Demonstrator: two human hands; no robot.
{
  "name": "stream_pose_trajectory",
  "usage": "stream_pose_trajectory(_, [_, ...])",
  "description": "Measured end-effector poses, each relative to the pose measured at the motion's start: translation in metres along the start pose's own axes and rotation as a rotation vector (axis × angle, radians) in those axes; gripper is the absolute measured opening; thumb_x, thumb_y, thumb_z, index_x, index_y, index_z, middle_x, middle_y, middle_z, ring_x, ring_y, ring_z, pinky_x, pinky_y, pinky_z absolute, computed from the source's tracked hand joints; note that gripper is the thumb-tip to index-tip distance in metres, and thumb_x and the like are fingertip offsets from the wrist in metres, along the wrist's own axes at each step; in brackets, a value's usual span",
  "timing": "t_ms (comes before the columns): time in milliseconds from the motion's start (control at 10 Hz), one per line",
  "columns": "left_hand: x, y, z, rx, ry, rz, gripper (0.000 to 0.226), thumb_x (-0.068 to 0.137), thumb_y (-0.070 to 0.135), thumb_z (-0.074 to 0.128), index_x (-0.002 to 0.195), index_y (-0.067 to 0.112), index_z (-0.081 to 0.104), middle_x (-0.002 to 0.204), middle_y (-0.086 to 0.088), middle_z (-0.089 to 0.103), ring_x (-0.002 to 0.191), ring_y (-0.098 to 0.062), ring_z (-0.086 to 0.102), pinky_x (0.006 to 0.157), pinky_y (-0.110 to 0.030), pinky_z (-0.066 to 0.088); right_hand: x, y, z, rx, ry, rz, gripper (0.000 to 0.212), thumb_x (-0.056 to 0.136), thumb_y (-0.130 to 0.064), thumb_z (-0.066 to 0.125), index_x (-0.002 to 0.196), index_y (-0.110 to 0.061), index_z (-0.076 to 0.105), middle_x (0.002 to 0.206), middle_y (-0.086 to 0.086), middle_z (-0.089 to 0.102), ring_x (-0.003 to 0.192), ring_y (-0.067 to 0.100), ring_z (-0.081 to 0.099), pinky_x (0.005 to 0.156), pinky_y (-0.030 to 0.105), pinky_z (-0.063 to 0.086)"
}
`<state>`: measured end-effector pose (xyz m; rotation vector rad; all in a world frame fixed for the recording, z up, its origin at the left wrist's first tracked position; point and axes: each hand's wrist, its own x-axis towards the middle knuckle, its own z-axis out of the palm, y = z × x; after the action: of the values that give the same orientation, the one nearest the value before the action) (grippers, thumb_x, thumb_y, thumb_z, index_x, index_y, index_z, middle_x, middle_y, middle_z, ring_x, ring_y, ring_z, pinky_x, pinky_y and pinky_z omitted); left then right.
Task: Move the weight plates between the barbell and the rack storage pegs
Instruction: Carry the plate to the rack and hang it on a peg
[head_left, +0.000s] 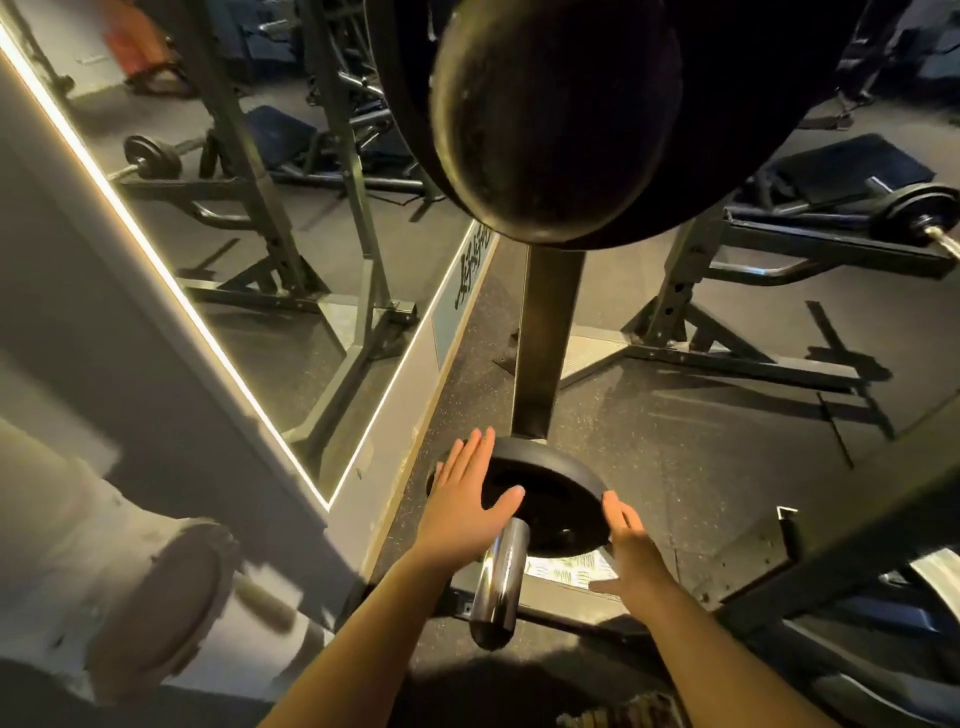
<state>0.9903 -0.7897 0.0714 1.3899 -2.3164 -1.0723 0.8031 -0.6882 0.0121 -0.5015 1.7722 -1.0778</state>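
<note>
One small black weight plate (545, 499) sits low on the rack, threaded on a chrome storage peg (501, 582) that sticks out toward me from the foot of the dark upright post (550, 338). I take that plate as my landmark. My left hand (467, 499) lies flat against its left face and rim, fingers straight and spread, thumb reaching across toward the centre hole; nothing is curled round the plate. My right hand (631, 545) is at the plate's right rim with fingers extended and only lightly bent, the fingertips touching or just beside the edge; I cannot tell whether it presses on the rim. Neither hand has a real grip on anything.

Just below the plate, behind the peg, a bright patterned metal patch (571, 569) shows on the rack's base frame (561, 618). Above the plate, up the post, several much larger black plates (556, 119) hang close to my camera and fill the top of the view. Left of the plate, a wall mirror (249, 234) with a lit edge strip runs along the speckled rubber floor (675, 441) and reflects rack frames and a loaded bar. Right of and beyond the plate, a second rack (727, 322) stands on the floor, with a barbell (919, 218) carrying a small plate resting on its arm and a dark bench (852, 166) behind it. Far left of the plate, a blurred pale pipe (130, 587) crosses the near corner.
</note>
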Motion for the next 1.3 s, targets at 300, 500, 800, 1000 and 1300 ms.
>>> stream_pose_trajectory(300, [0.001, -0.005, -0.007, -0.268, 0.147, -0.057, 0.074, 0.092, 0.053, 0.051, 0.152, 0.037, 0.011, 0.161, 0.01, 0.006, 0.147, -0.014, 0.01, 0.119, -0.043, 0.018, 0.006, -0.041, 0.009, 0.03, 0.1, 0.064, 0.045, 0.1, -0.04, 0.042, 0.141, -0.021, 0.039, 0.14, 0.007, 0.043, 0.123, 0.032, 0.045, 0.098, 0.047, 0.038])
stream_pose_trajectory(500, [0.009, -0.012, 0.003, -0.774, 0.127, -0.525, 0.109, 0.067, 0.077, 0.059, 0.152, 0.026, 0.014, 0.153, -0.004, 0.031, 0.139, -0.028, 0.032, 0.113, -0.048, 0.025, 0.012, -0.06, 0.039, -0.286, 0.066, -0.018, 0.081, 0.077, -0.07, 0.059, 0.143, -0.028, 0.034, 0.144, 0.009, 0.035, 0.125, 0.032, 0.043, 0.103, 0.044, 0.042])
stream_pose_trajectory(800, [0.009, -0.007, 0.009, -0.199, 0.178, -0.304, 0.101, 0.07, 0.082, 0.049, 0.153, 0.037, 0.013, 0.151, -0.002, 0.035, 0.139, -0.025, 0.034, 0.111, -0.049, 0.035, 0.015, -0.016, 0.007, 0.208, -0.104, -0.039, 0.039, 0.095, -0.041, 0.052, 0.128, -0.021, 0.046, 0.128, 0.008, 0.051, 0.118, 0.026, 0.05, 0.096, 0.042, 0.047])
stream_pose_trajectory(1000, [0.006, -0.012, 0.017, -0.007, 0.152, -0.227, 0.095, 0.078, 0.067, 0.06, 0.152, 0.04, 0.007, 0.154, -0.005, 0.027, 0.143, -0.024, 0.026, 0.111, -0.048, 0.035, 0.026, 0.0, 0.006, 0.218, 0.023, 0.1, 0.064, 0.091, -0.052, 0.053, 0.146, -0.032, 0.026, 0.15, 0.007, 0.031, 0.133, 0.035, 0.036, 0.098, 0.056, 0.038])
stream_pose_trajectory(1300, [0.005, -0.01, 0.006, 0.056, 0.219, -0.217, 0.077, 0.089, 0.059, 0.053, 0.152, 0.028, 0.023, 0.149, -0.001, 0.038, 0.137, -0.023, 0.036, 0.111, -0.044, 0.037, 0.027, -0.009, -0.012, -0.067, 0.078, 0.131, 0.082, 0.078, -0.071, 0.056, 0.144, -0.031, 0.028, 0.143, 0.011, 0.039, 0.118, 0.033, 0.049, 0.092, 0.049, 0.045])
